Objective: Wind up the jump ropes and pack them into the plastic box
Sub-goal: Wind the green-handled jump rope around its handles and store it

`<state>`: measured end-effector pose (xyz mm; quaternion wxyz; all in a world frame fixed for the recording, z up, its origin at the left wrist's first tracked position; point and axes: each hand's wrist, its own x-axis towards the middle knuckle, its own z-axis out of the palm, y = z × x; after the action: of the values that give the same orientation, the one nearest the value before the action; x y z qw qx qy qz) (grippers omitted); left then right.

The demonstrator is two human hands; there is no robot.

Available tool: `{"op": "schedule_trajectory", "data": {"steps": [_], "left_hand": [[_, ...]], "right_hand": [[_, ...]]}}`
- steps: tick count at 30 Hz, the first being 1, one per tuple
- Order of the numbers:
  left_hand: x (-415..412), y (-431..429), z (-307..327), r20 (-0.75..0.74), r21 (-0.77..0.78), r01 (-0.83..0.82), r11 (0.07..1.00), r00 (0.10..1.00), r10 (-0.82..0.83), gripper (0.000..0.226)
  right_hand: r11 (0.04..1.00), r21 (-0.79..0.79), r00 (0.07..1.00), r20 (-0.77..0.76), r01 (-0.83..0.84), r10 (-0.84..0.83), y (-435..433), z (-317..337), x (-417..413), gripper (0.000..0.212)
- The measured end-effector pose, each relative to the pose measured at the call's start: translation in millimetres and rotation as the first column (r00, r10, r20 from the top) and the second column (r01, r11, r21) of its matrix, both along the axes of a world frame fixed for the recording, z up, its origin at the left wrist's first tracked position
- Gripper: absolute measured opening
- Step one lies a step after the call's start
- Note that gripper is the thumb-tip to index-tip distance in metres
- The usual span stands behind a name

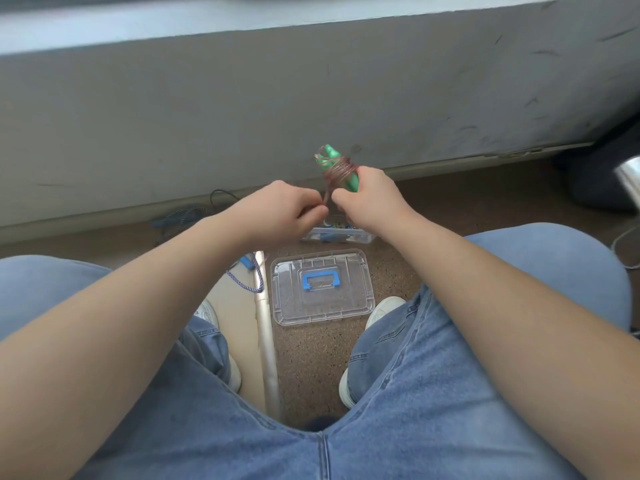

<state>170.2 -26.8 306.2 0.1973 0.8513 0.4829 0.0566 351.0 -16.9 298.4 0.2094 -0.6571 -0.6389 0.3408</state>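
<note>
Green jump-rope handles [333, 164] (reddish cord [336, 173] wound round them) are gripped by the curled right hand [372, 199]. The cord's loose end is pinched by the left hand [287, 209], just beside the right. The plastic box [360, 237] is seen on the floor [450, 202] below both hands, its lid [322, 306] lying nearer the person.

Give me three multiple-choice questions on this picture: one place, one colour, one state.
1. Where does the clear lid lie? A on the lap B on the floor between the shoes C on a chair
2. What colour are the rope's grips in the right hand? A green B yellow C black
3. The thin rope is: A stretched out straight B cut in two C wound round the grips
Key: B, it lies flat on the floor; A, green tips stick out; C, coils wrap them.
</note>
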Motion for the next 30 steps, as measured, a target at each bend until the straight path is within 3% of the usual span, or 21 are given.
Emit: {"op": "schedule_trajectory", "data": {"steps": [3,6,11,14,15,19,22,24,27,30], "left_hand": [[-1,-2,4,-0.065,0.127,0.158,0.979,0.986,-0.15,0.039],[-5,3,9,-0.113,0.247,0.202,0.948,0.977,-0.179,0.042],[-10,8,10,-0.086,0.318,0.106,0.942,0.993,-0.083,0.049],[-13,12,9,-0.04,0.247,0.022,0.969,0.999,-0.012,0.057],[-14,13,9,-0.007,0.205,-0.011,0.979,1.0,0.013,0.057],[-18,18,7,0.08,0.042,-0.19,0.981,0.979,0.187,0.057],[-18,19,3,0.091,-0.069,-0.301,0.951,0.948,0.307,0.058],[-18,18,-1,0.114,-0.15,-0.343,0.927,0.925,0.361,0.059],[-17,15,-3,0.157,-0.125,-0.338,0.933,0.922,0.355,0.051],[-12,8,-2,0.138,-0.095,-0.25,0.964,0.955,0.262,0.045]], "right_hand": [[0.995,-0.054,0.98,0.177,-0.085,0.093,-2,-3,3,0.016],[0.957,-0.105,0.921,0.263,-0.269,0.287,-10,-10,-3,0.017],[0.842,-0.135,0.808,0.238,-0.522,0.539,-24,-2,-15,0.029],[0.76,-0.175,0.709,0.278,-0.626,0.648,-29,3,-16,0.02],[0.761,-0.156,0.718,0.255,-0.63,0.647,-30,5,-16,0.011],[0.798,-0.014,0.792,0.114,-0.603,0.6,-31,12,-13,0.026],[0.851,0.059,0.853,0.021,-0.522,0.522,-29,11,-12,0.007],[0.9,0.119,0.901,-0.069,-0.419,0.428,-25,10,-10,0.006],[0.96,0.177,0.952,-0.18,-0.218,0.249,-18,14,-7,0.005],[0.996,0.088,0.964,-0.26,-0.033,0.055,-8,9,-3,0.008]]}}
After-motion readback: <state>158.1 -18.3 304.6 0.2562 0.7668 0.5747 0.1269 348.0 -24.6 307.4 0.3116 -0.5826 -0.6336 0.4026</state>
